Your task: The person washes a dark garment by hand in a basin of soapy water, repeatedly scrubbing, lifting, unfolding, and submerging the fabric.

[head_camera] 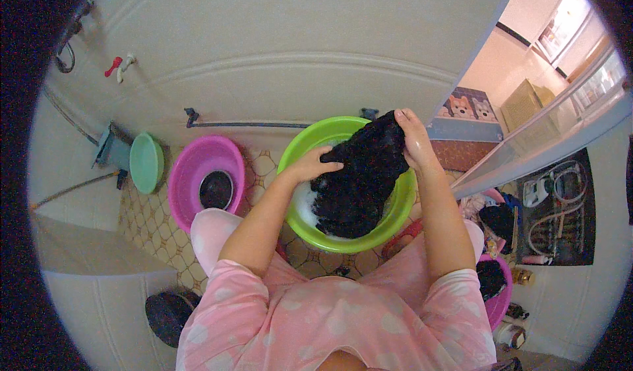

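Observation:
A wet-looking black garment (363, 173) is spread between my hands over a lime-green plastic basin (346, 246). Its upper right corner is raised above the rim, pinched in my right hand (414, 136). My left hand (314, 165) grips the garment's left edge, thumb on top, with the other fingers partly hidden. The lower part of the cloth hangs down into the basin, where white suds (305, 205) show along the left side. The cloth hides most of the water and the basin's floor.
To the left stand a magenta basin (180, 183) holding a dark round pan-like thing (216, 190), and a mint-green basin (147, 163). A red-handled tap (121, 67) is on the wall. Another pink basin (505, 292) with dark cloth and a glass door (539, 143) are at right.

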Demonstrator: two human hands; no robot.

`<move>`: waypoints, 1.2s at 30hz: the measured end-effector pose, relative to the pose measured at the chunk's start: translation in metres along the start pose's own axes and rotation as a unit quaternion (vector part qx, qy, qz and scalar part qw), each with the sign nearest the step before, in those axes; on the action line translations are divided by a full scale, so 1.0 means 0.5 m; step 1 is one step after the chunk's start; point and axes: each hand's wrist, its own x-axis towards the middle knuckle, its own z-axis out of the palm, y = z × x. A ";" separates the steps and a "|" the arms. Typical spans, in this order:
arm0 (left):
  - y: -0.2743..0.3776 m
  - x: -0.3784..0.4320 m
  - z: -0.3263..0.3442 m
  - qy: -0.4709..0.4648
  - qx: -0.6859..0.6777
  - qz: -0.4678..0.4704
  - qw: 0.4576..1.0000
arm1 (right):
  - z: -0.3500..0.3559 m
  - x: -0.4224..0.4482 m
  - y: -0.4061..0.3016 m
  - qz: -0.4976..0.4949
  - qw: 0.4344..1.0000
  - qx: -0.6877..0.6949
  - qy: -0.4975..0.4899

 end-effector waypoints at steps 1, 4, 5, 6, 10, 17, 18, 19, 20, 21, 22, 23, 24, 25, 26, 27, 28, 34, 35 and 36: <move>-0.004 0.001 0.002 0.000 0.001 0.001 1.000 | -0.007 0.001 0.003 -0.001 1.000 0.001 0.001; -0.014 0.005 0.009 -0.001 -0.117 0.025 0.993 | -0.014 0.000 0.004 0.012 1.000 -0.012 -0.024; -0.024 0.009 0.013 0.028 -0.126 0.025 0.991 | -0.010 -0.007 0.002 0.024 0.999 0.007 -0.027; -0.030 0.011 0.016 0.058 -0.134 0.026 0.989 | -0.004 -0.013 -0.004 0.035 0.999 0.026 -0.031; -0.020 0.025 0.003 0.168 -0.319 0.011 0.933 | -0.009 -0.015 -0.009 0.021 0.998 0.038 -0.037; -0.007 0.011 -0.057 0.197 -0.601 -0.008 0.774 | -0.019 -0.005 0.006 0.085 0.980 -0.159 -0.083; 0.002 0.006 -0.058 0.173 -0.610 -0.006 0.773 | -0.021 -0.003 0.011 0.076 0.981 -0.158 -0.085; 0.006 0.002 -0.059 0.173 -0.610 -0.006 0.773 | -0.024 -0.001 0.014 0.076 0.981 -0.158 -0.085; 0.009 -0.001 -0.059 0.154 -0.613 -0.003 0.775 | -0.026 0.001 0.016 0.054 0.979 -0.179 -0.078; 0.009 -0.004 -0.060 0.137 -0.616 0.001 0.776 | -0.026 0.003 0.019 0.032 0.977 -0.200 -0.072; 0.005 -0.004 -0.060 0.139 -0.616 0.001 0.776 | -0.026 0.005 0.023 0.032 0.977 -0.200 -0.074; -0.002 -0.002 -0.059 0.142 -0.616 -0.004 0.775 | -0.027 0.007 0.026 0.025 0.980 -0.186 -0.073; -0.003 0.000 -0.059 0.144 -0.617 -0.010 0.774 | -0.028 0.008 0.028 0.017 0.982 -0.172 -0.070; -0.005 0.000 -0.059 0.144 -0.617 -0.010 0.774 | -0.029 0.010 0.030 0.017 0.982 -0.172 -0.069; -0.006 0.001 -0.058 0.139 -0.614 -0.007 0.777 | -0.030 0.011 0.032 0.014 0.983 -0.174 -0.065; -0.007 -0.001 -0.058 0.135 -0.611 -0.005 0.780 | -0.028 0.011 0.032 0.010 0.983 -0.175 -0.062; -0.012 -0.001 -0.059 0.136 -0.611 -0.005 0.780 | -0.026 0.010 0.031 0.010 0.983 -0.175 -0.063; -0.009 0.001 -0.065 0.137 -0.617 0.011 0.775 | -0.032 0.004 0.034 0.035 0.983 -0.163 -0.076; -0.004 -0.003 -0.070 0.139 -0.640 0.026 0.755 | -0.034 0.002 0.044 0.025 0.965 -0.224 -0.135; 0.005 -0.008 -0.074 0.140 -0.662 0.041 0.735 | -0.039 0.001 0.054 0.014 0.939 -0.284 -0.193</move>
